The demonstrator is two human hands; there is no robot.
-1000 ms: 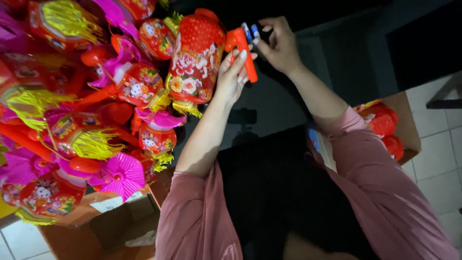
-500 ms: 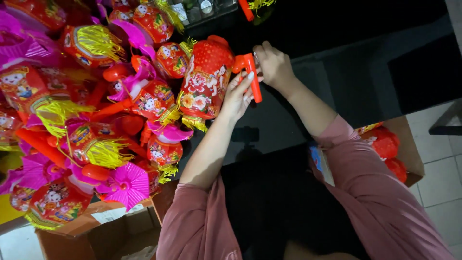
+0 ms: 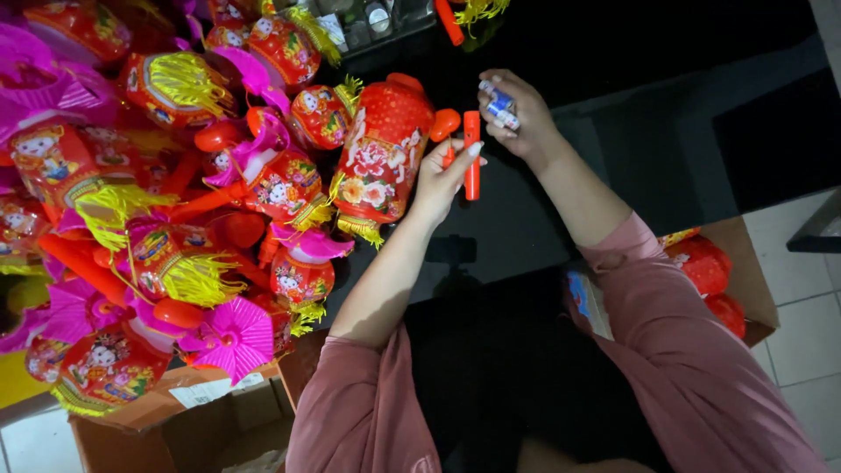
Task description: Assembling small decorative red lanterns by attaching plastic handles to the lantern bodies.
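Observation:
My left hand (image 3: 441, 178) grips an orange plastic handle (image 3: 472, 158) by its lower part, holding it upright over the black tabletop. A red lantern (image 3: 384, 149) with flower prints and yellow fringe hangs against the handle's round orange end. My right hand (image 3: 519, 120) is just right of the handle's top, fingers closed on small blue-and-white cylinders (image 3: 500, 104). Both arms wear pink sleeves.
A big heap of red, pink and yellow-tasselled lanterns (image 3: 175, 219) fills the left side. An open cardboard box (image 3: 166, 420) sits below it. Another box (image 3: 745, 263) with red lanterns stands at right on the tiled floor. The black table (image 3: 613, 52) runs across the top.
The lantern and both hands sit lower and more central in view. My right hand has drawn slightly away from the handle's top, still holding the small cylinders.

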